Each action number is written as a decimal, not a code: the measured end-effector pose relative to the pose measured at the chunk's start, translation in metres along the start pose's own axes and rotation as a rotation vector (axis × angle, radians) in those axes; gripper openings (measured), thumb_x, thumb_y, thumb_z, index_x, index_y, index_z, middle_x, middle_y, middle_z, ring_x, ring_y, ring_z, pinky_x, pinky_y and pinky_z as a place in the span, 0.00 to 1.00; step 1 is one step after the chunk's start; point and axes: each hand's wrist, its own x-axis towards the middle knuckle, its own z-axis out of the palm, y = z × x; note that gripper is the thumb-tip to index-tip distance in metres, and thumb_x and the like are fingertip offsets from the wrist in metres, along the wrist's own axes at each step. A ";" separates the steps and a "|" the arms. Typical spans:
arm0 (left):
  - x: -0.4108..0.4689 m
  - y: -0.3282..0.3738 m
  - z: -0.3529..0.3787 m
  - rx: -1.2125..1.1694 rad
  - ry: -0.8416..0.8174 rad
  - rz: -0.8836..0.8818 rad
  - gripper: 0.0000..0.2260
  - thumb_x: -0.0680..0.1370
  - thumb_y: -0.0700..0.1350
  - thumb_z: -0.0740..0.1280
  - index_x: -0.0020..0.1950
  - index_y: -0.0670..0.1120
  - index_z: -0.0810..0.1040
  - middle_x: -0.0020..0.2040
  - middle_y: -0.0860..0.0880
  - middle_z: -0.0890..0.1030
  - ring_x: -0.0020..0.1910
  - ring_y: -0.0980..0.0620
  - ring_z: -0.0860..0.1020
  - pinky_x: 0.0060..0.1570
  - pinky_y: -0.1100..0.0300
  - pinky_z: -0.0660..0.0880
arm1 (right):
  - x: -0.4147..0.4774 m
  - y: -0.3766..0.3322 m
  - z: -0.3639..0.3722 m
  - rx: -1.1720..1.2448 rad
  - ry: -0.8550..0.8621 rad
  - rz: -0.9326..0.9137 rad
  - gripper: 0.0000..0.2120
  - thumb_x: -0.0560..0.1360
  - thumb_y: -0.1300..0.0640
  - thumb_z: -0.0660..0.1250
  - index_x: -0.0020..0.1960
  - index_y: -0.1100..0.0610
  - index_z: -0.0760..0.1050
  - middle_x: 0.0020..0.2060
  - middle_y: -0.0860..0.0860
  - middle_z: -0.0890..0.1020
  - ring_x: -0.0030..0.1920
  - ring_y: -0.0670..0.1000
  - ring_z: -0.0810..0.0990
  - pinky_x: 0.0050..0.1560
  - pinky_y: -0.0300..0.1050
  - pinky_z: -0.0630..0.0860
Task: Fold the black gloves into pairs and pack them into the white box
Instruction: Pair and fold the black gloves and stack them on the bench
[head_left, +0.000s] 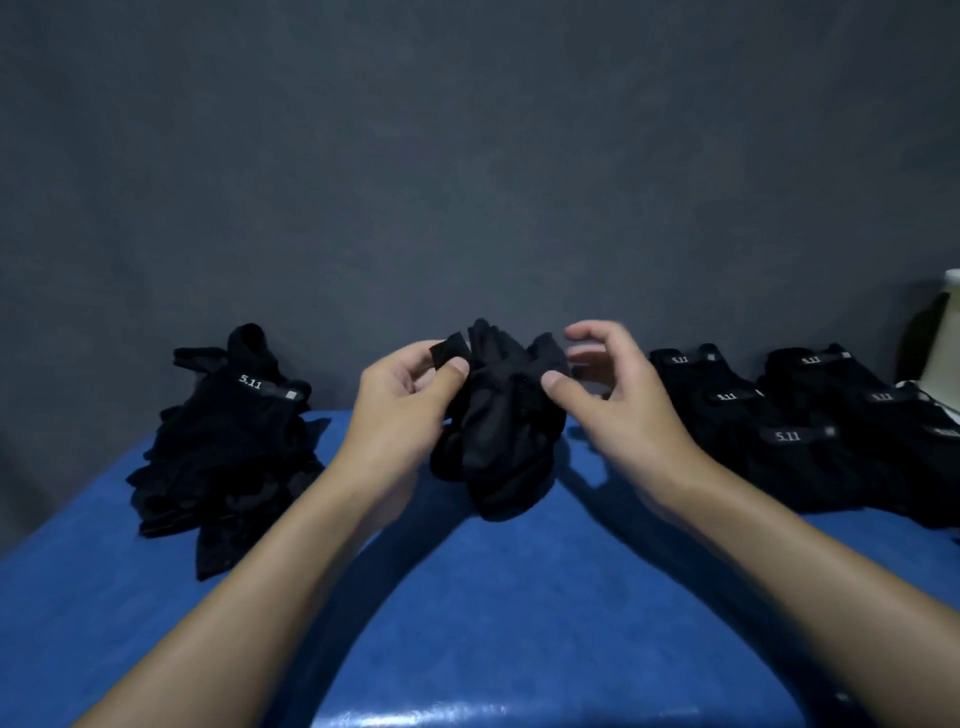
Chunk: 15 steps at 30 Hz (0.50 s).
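A bundle of black gloves (496, 421) hangs above the middle of the blue table (467, 597), its lower end touching the surface. My left hand (400, 405) pinches a strap at the bundle's upper left. My right hand (608, 389) presses its thumb on the upper right of the bundle, with the fingers spread behind it. A loose heap of black gloves (228, 457) lies at the left. Neat rows of folded black gloves (800, 431) marked 5.11 lie at the right. A white box (948, 332) shows only partly at the right edge.
A dark grey wall (467, 156) stands close behind the table. The blue table surface runs toward me between my forearms, with a glossy front edge (519, 714).
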 end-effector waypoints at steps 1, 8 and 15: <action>0.000 0.003 -0.002 -0.056 -0.025 -0.028 0.08 0.82 0.38 0.62 0.54 0.42 0.81 0.43 0.48 0.85 0.38 0.53 0.82 0.35 0.62 0.78 | -0.001 -0.001 -0.001 0.117 -0.058 0.062 0.15 0.76 0.59 0.70 0.59 0.48 0.71 0.51 0.50 0.81 0.52 0.47 0.80 0.51 0.40 0.76; 0.007 0.000 -0.010 -0.082 -0.019 -0.329 0.09 0.82 0.39 0.61 0.54 0.39 0.80 0.50 0.42 0.82 0.38 0.48 0.79 0.39 0.58 0.75 | -0.005 -0.002 0.001 0.194 -0.080 0.213 0.16 0.75 0.59 0.71 0.56 0.51 0.65 0.43 0.59 0.84 0.38 0.53 0.82 0.42 0.51 0.79; 0.004 -0.031 -0.026 0.847 -0.229 0.129 0.07 0.79 0.44 0.66 0.54 0.51 0.82 0.50 0.58 0.83 0.50 0.64 0.79 0.56 0.62 0.74 | -0.018 0.016 -0.020 -0.408 -0.325 -0.031 0.07 0.72 0.52 0.74 0.43 0.52 0.78 0.40 0.47 0.80 0.41 0.47 0.77 0.47 0.46 0.75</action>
